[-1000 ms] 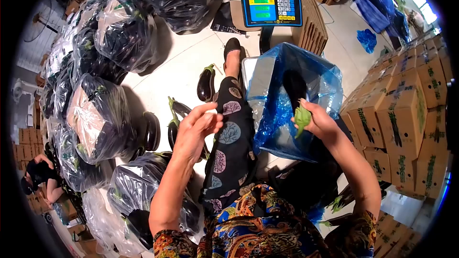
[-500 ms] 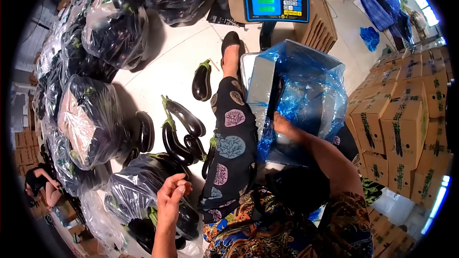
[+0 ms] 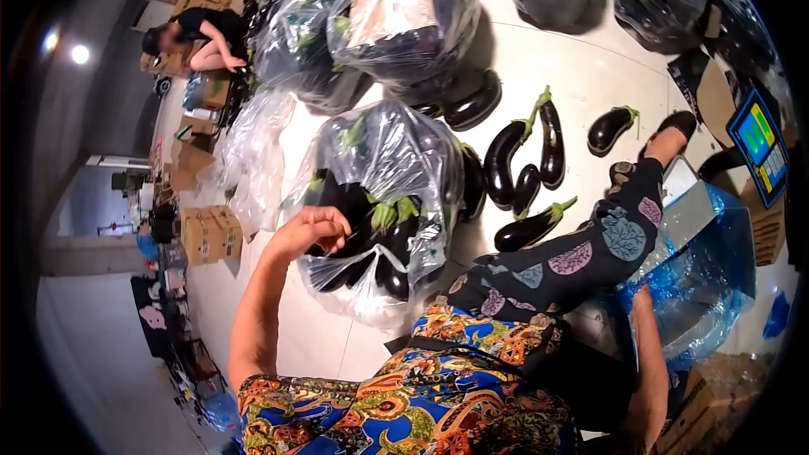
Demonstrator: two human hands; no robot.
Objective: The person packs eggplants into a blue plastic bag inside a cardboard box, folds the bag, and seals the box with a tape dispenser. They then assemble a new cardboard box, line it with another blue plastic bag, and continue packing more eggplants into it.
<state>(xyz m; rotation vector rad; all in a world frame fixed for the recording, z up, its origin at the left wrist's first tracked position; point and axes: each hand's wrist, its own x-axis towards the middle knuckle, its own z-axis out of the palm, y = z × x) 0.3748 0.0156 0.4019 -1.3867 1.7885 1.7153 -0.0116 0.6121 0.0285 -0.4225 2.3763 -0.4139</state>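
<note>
My left hand (image 3: 313, 231) hovers at the edge of an open clear plastic bag (image 3: 404, 152) full of dark eggplants. Its fingers are loosely curled and nothing shows in them. Just beyond them, eggplants (image 3: 396, 244) with green caps lie in the bag's mouth. My right hand (image 3: 643, 300) is at the box (image 3: 687, 215) lined with blue plastic film (image 3: 699, 286); its fingers are mostly hidden there. Several loose eggplants lie on the floor, among them one (image 3: 531, 227) beside my leg and another (image 3: 612, 130) near my foot.
More filled bags (image 3: 404, 25) line the far side. A scale display (image 3: 758, 143) stands beyond the blue-lined box. At the left are an empty-looking clear bag (image 3: 257, 156), a cardboard box (image 3: 211, 234) and another person (image 3: 202, 38) bending low. A carton (image 3: 708, 404) is at lower right.
My view has swung left, toward the open bag. My left hand has come to the bag's edge, while my right hand stays at the blue-lined box.
</note>
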